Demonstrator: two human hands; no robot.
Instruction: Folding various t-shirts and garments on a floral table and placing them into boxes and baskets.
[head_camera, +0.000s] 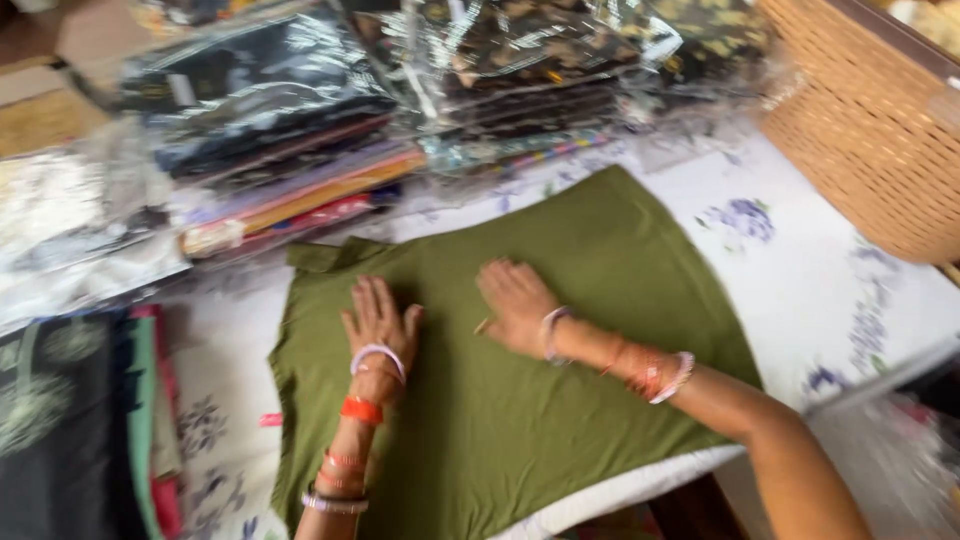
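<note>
An olive green garment (560, 400) lies spread flat on a white sheet with purple flower print (800, 270). My left hand (378, 320) rests palm down on the garment's left part, fingers pointing away from me. My right hand (515, 300) lies flat on the cloth just to the right of it, fingers toward the far left. Both wrists carry several bangles. Neither hand holds anything.
Stacks of folded fabrics in clear plastic bags (400, 90) line the far side. More folded cloth (70, 430) lies at the left. A woven tan basket (880, 130) stands at the upper right. The surface's edge runs along the lower right.
</note>
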